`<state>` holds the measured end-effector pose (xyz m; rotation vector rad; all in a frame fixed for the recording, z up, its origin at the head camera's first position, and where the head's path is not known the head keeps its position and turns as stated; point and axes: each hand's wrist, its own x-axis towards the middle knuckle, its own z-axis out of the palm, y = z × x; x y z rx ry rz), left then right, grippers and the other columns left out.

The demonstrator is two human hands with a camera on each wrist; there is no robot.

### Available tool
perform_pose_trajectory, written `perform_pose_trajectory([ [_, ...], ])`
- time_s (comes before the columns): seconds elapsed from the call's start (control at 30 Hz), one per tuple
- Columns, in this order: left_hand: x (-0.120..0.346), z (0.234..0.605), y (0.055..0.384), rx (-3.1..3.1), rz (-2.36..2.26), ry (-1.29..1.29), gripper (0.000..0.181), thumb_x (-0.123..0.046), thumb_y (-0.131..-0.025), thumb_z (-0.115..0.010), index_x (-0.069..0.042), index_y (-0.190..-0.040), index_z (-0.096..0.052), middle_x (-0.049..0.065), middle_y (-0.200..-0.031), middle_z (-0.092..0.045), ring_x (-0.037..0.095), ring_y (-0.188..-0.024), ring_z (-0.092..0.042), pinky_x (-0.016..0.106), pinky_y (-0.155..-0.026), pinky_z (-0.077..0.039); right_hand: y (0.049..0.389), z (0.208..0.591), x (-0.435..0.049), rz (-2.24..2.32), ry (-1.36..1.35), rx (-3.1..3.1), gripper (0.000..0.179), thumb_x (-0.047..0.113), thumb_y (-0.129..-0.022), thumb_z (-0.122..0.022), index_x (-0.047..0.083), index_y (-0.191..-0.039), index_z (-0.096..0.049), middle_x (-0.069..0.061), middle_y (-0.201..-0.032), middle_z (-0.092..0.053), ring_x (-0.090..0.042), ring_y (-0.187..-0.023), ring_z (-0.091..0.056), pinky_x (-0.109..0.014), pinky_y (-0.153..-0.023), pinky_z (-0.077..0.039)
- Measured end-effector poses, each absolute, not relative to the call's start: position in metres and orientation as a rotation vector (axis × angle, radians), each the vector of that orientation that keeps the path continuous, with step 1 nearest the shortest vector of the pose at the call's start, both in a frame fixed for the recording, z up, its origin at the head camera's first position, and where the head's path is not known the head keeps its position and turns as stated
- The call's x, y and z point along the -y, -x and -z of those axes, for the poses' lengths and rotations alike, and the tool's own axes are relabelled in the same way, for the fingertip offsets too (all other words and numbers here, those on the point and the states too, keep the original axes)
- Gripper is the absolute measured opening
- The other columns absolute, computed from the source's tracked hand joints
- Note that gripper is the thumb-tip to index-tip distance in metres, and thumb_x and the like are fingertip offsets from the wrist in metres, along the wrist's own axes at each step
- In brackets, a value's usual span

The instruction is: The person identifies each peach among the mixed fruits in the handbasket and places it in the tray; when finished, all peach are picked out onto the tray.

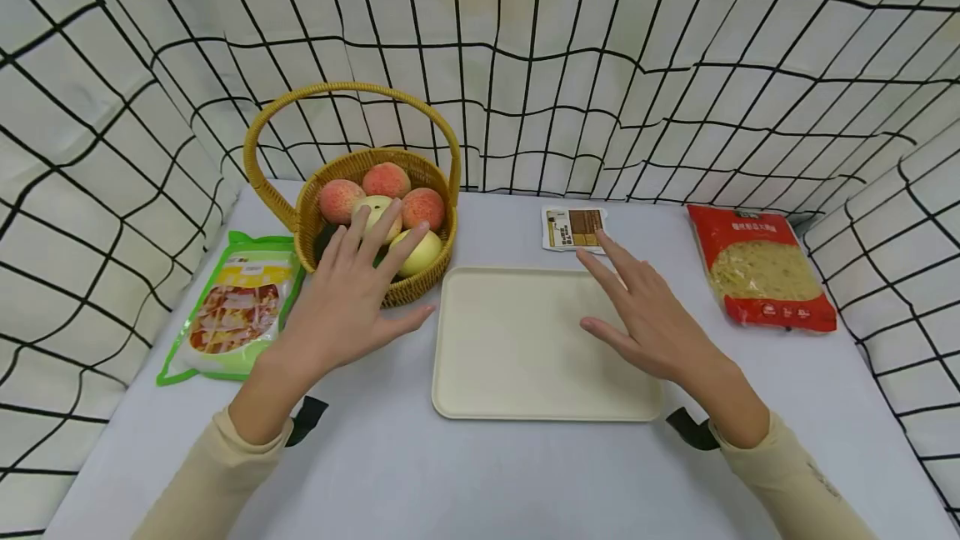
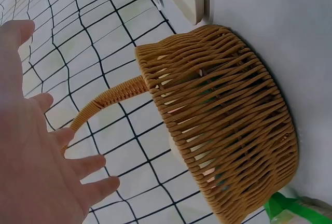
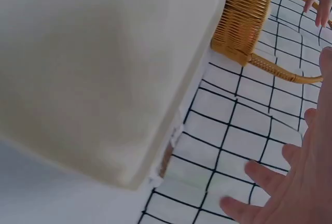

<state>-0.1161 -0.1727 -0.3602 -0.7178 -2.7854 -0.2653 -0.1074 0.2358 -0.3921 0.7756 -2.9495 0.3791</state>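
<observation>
My left hand (image 1: 347, 298), fingers spread and holding nothing, hovers in front of a wicker basket (image 1: 405, 293) with a tall arched handle. In the basket lie several reddish peaches (image 1: 423, 209) and yellow-green round fruits (image 1: 420, 253); a dark item beside them is partly hidden by the fingers. Over the right part of a cream rectangular tray (image 1: 517, 348) is my right hand (image 1: 651, 315), its fingers apart and nothing in its grasp. The left wrist view shows the left palm (image 2: 36, 167) apart from the basket's woven side (image 2: 223, 115).
Left of the basket lies a green-edged food bag (image 1: 236, 307). A small flat packet (image 1: 572, 228) sits behind the tray, partly overlapped by right fingertips. On the far right is a red bag (image 1: 765, 269) with yellowish contents. Black netting (image 1: 498, 44) over white cloth borders the table.
</observation>
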Motion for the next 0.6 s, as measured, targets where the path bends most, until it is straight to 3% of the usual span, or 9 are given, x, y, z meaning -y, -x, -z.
perform_pose_trajectory([
  [0.17,0.177,0.361,0.123,2.843,0.401,0.708,0.091,-0.058,-0.096,-0.070,-0.032,-0.170,-0.025,0.007,-0.180,-0.018,0.044,-0.162,-0.026,0.068,-0.126,-0.029,0.095,0.406,-0.256,-0.450,-0.714,3.066,0.088,0.050,-0.103,-0.063,0.035,-0.172,-0.012,-0.004,-0.182,-0.008,-0.040,-0.157,-0.036,-0.072,-0.118,-0.040],
  [0.6,0.174,0.361,0.129,2.771,0.504,0.766,0.088,-0.048,-0.096,-0.074,-0.022,-0.168,-0.032,0.014,-0.174,-0.030,0.044,-0.153,-0.038,0.069,-0.119,-0.037,0.059,0.444,-0.300,-0.524,-0.599,3.152,0.081,0.047,-0.104,-0.064,0.031,-0.171,-0.022,-0.011,-0.179,-0.021,-0.043,-0.145,-0.047,-0.071,-0.110,-0.046],
])
